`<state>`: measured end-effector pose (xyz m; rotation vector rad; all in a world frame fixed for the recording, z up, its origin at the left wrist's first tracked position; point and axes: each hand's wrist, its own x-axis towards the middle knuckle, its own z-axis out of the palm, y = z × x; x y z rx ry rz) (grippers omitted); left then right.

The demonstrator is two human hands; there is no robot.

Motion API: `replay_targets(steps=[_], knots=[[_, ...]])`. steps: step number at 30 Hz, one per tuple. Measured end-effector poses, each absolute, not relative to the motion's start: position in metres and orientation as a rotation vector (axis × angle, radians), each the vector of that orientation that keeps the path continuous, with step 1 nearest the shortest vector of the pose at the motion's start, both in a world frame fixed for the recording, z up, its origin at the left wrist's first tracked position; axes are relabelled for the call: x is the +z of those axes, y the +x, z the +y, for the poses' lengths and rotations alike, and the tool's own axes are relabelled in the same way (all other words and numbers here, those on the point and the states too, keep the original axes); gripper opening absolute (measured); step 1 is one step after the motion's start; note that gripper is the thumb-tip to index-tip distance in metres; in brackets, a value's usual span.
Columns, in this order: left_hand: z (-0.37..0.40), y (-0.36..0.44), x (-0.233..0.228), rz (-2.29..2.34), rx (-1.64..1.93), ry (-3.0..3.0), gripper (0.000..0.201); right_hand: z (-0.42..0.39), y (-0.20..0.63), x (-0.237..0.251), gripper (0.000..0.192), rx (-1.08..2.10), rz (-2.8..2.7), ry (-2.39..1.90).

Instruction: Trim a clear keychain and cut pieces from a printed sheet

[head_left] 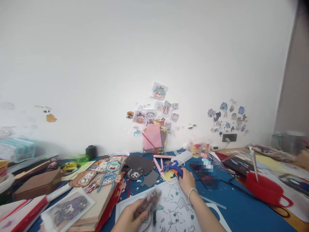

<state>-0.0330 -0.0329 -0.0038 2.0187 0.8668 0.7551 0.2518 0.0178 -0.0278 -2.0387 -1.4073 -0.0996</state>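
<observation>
In my left hand (pixel 131 216) is a dark, patterned, flat-looking piece (pixel 148 202), blurred by motion, with my thumb and fingers closed on it. It is held above a white sheet with printed drawings (pixel 172 193). Farther out, the fingers of my right hand (pixel 187 181) are wrapped round the handle of a blue hot glue gun (pixel 172 165). A yellow round piece (pixel 170 175) lies beneath the gun, partly hidden. Pink scissors-like handles (pixel 158 165) lie just left of it. A dark cartoon cut-out (pixel 135 174) rests on black paper (pixel 138 162).
Left of me, cartoon cut-outs (pixel 109 178) lie on a thick book (pixel 102 206), near a brown box (pixel 38 185). On the right are a phone (pixel 201 174), a black cable (pixel 248 193) and a red mug (pixel 264 190) with a utensil in it. A white wall stands behind.
</observation>
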Motion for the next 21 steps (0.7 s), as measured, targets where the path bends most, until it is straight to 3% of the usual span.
replay_targets(steps=[6, 11, 21], knots=[[-0.048, -0.030, 0.010, 0.757, 0.541, 2.216, 0.028, 0.020, 0.256, -0.032, 0.033, -0.111, -1.379, -1.965], [-0.043, -0.030, 0.000, 0.868, 0.686, 2.223, 0.023, 0.023, 0.260, -0.034, 0.033, -0.106, -1.329, -1.872], [-0.025, -0.043, -0.004, 1.247, 0.872, 2.156, 0.035, 0.030, 0.271, -0.038, 0.030, -0.070, -1.103, -1.639]])
